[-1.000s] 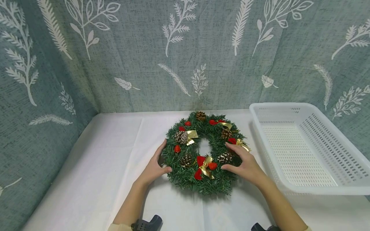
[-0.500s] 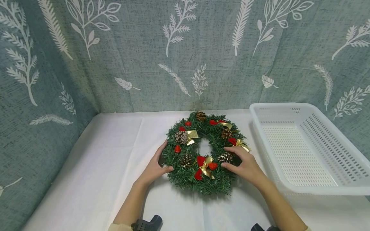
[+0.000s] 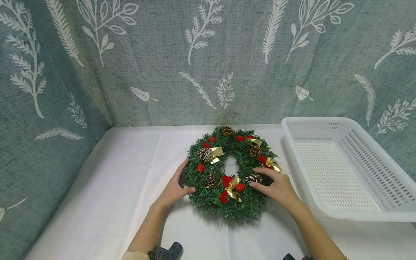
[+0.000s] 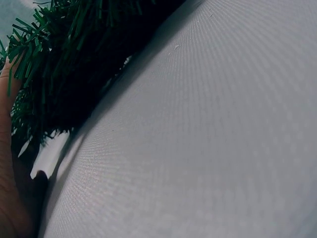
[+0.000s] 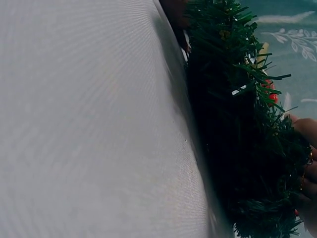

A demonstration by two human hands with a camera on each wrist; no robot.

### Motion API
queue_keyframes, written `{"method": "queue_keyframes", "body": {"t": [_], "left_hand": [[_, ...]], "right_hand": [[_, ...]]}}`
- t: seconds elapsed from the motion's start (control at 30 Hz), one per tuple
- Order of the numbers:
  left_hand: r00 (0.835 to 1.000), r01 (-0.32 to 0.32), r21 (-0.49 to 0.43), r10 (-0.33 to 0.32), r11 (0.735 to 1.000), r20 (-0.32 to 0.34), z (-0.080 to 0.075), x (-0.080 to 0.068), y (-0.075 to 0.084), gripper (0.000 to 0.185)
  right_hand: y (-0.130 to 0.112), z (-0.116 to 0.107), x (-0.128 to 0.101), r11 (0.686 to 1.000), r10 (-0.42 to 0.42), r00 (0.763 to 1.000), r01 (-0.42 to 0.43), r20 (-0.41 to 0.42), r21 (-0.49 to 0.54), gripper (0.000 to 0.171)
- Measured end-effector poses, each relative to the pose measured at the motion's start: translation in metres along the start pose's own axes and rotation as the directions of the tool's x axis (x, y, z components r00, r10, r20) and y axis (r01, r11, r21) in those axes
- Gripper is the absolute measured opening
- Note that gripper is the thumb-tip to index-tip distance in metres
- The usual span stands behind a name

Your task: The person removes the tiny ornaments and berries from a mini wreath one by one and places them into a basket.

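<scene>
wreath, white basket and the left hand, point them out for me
wreath (image 3: 208, 196), head view, green needles at its near edge
white basket (image 3: 338, 215), head view, near rim
left hand (image 3: 172, 191), head view, back of the hand

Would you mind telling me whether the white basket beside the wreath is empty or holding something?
Empty: the white basket shows only its bare perforated floor, while the wreath lies outside on the table.
</scene>
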State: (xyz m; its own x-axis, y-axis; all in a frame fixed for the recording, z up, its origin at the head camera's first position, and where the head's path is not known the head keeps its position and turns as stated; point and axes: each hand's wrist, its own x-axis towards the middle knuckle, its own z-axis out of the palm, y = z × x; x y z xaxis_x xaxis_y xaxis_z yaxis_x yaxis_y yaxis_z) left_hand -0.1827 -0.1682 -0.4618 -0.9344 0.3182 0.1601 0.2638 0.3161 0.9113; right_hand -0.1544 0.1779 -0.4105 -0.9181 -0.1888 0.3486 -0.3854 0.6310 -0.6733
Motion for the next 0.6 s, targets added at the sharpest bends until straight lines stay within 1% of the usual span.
{"method": "queue_keyframes", "body": {"t": [0.03, 0.2, 0.47, 0.6], "left_hand": [[1.0, 0.0, 0.001, 0.0, 1.0, 0.0, 0.0, 0.0001, -0.0002, 0.108], [1.0, -0.008, 0.008, 0.008, 1.0, -0.003, -0.0002, 0.0004, -0.001, 0.108], [1.0, -0.013, 0.013, 0.013, 1.0, 0.002, 0.0001, 0.0011, -0.0015, 0.106], [1.0, -0.004, 0.001, 0.004, 1.0, 0.004, 0.0003, 0.0016, -0.0029, 0.109]], "right_hand": [[-0.0003, 0.0, -0.0002, 1.0, 0.013, 1.0, -0.013, 0.002, 0.003, 0.044], [-0.0019, 0.0001, -0.0003, 1.0, 0.029, 0.999, -0.029, -0.012, 0.002, 0.044], [-0.0029, 0.0001, -0.0004, 1.0, 0.022, 0.998, -0.022, -0.056, 0.006, 0.044], [-0.0034, 0.0003, -0.0009, 1.0, 0.025, 0.997, -0.024, -0.074, 0.018, 0.043]]}}
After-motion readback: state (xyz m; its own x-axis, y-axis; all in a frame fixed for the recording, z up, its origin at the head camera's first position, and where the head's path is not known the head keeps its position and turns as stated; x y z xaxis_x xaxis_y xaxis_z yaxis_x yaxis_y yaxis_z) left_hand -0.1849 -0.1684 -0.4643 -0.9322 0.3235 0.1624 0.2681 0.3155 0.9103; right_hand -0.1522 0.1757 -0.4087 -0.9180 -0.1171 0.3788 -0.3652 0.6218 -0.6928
